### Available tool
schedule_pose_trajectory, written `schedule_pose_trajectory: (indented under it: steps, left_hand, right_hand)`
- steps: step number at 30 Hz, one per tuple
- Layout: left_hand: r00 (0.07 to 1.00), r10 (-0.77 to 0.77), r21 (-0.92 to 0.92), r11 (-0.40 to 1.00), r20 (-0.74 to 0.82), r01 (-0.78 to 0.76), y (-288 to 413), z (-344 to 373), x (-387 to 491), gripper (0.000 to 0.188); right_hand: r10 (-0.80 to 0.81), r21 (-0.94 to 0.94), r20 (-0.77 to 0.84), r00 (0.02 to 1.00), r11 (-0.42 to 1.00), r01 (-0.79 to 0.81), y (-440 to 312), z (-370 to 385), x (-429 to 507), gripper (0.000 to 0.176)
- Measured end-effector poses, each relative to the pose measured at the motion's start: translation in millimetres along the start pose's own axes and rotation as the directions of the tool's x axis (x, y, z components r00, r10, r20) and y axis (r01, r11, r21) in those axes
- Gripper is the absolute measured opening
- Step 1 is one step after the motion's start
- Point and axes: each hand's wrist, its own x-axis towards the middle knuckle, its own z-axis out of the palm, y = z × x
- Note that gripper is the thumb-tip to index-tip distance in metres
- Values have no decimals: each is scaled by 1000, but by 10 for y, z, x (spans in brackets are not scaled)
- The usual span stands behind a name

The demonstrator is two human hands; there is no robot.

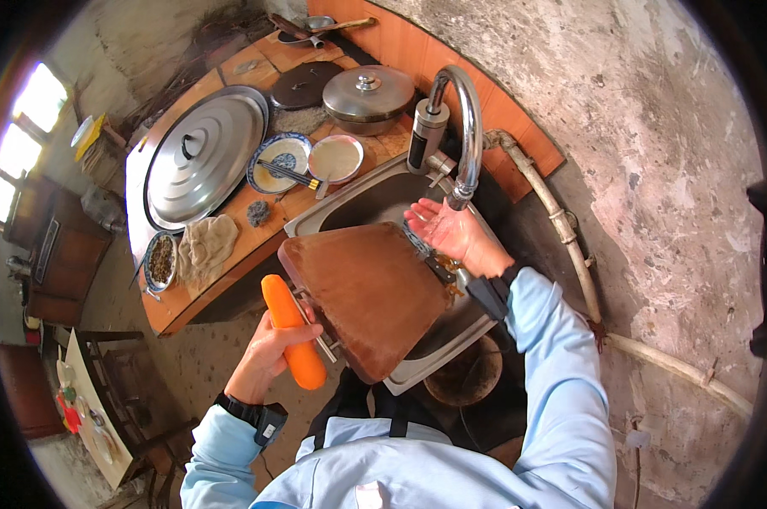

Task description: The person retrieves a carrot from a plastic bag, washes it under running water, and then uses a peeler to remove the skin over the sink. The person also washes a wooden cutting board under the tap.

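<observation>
My left hand [268, 351] grips a large peeled carrot [292, 331], its thumb laid across it. Right beside the carrot is the metal handle [320, 340] of a brown cutting board [371, 289]; whether my fingers also hold that handle I cannot tell. The board lies over the steel sink [399, 202], covering much of the basin. Under the spout of the chrome faucet [471, 127], my right hand [450, 232] is spread palm up, wet, with water on it. Below that hand, a black-handled utensil [440, 270] and orange-brown scraps [450, 262] show in the sink, partly hidden.
On the tiled counter stand a large wok lid [212, 159], a lidded steel pot [367, 95], a blue-patterned plate with chopsticks [280, 156], a bowl [336, 159], a scouring pad [257, 214] and a cloth [206, 248]. A pipe [549, 203] runs along the right wall. A low table [97, 413] stands at left.
</observation>
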Motion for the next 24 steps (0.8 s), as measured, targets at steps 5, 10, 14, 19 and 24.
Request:
schedule_pose_trajectory:
  steps: [5, 10, 14, 19, 24]
  left_hand:
    - [991, 136, 157, 978, 2, -134, -2, 147, 36, 25]
    - [988, 148, 85, 986, -44, -144, -24, 318, 84, 23]
    - [986, 157, 35, 987, -50, -155, -48, 370, 111, 23]
    - [983, 186, 70, 980, 2, -186, -84, 406, 134, 23]
    - [986, 168, 118, 979, -13, -165, -59, 456, 125, 24]
  right_hand:
    - [-140, 241, 60, 988, 963, 121, 273, 431, -268, 65]
    - [-267, 129, 268, 926, 962, 240, 220, 518, -161, 43]
    - [-124, -269, -124, 984, 959, 87, 680, 516, -363, 44]
    - [-142, -790, 611, 779, -52, 610, 1332, 693, -473, 54]
    - [-279, -944, 328, 903, -120, 306, 1133, 696, -236, 64]
